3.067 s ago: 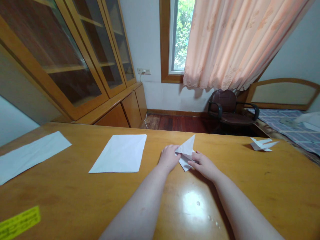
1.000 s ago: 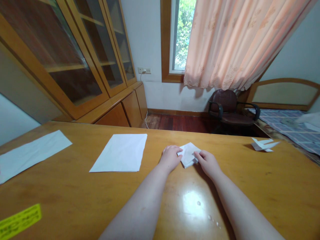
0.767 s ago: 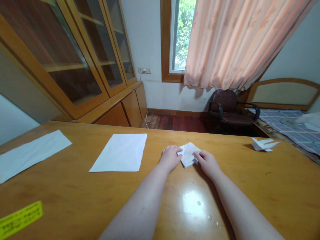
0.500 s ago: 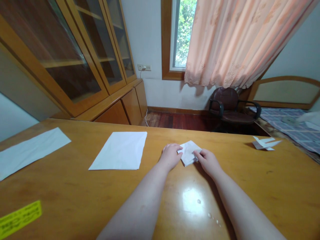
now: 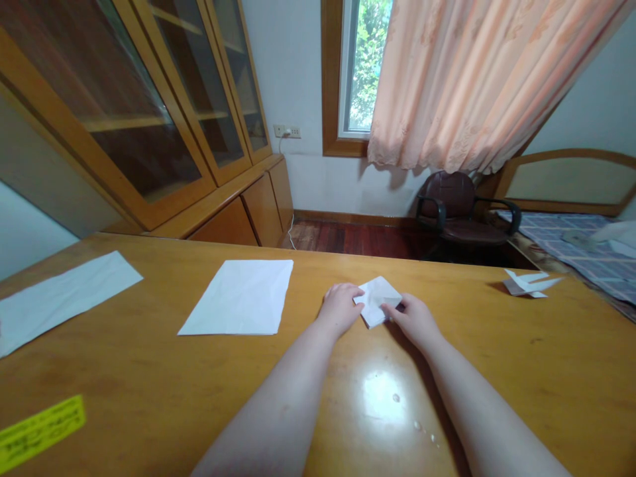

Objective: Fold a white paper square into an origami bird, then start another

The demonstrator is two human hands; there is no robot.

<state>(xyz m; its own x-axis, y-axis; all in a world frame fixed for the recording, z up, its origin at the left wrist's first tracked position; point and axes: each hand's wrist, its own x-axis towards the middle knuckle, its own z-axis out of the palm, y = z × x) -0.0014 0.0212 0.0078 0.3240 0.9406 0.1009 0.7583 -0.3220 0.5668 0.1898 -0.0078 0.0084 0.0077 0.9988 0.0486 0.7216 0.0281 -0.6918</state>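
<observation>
A small folded square of white paper (image 5: 373, 298) lies on the wooden table, turned so a corner points toward me. My left hand (image 5: 340, 307) grips its left corner, thumb against the near edge and fingers along the far side. At the right corner, my right hand (image 5: 411, 319) pinches the paper between thumb and fingers, and a flap there is slightly raised. The undersides of the layers are hidden.
Left of my hands lies a stack of white paper sheets (image 5: 241, 298), with a long white strip (image 5: 69, 301) farther left. A folded paper figure (image 5: 529, 285) stands at the far right. A yellow label (image 5: 42, 430) is near the front left.
My right thumb has shifted slightly down and left, and the flap at the paper's right corner now shows lifted. My left hand stays in place.
</observation>
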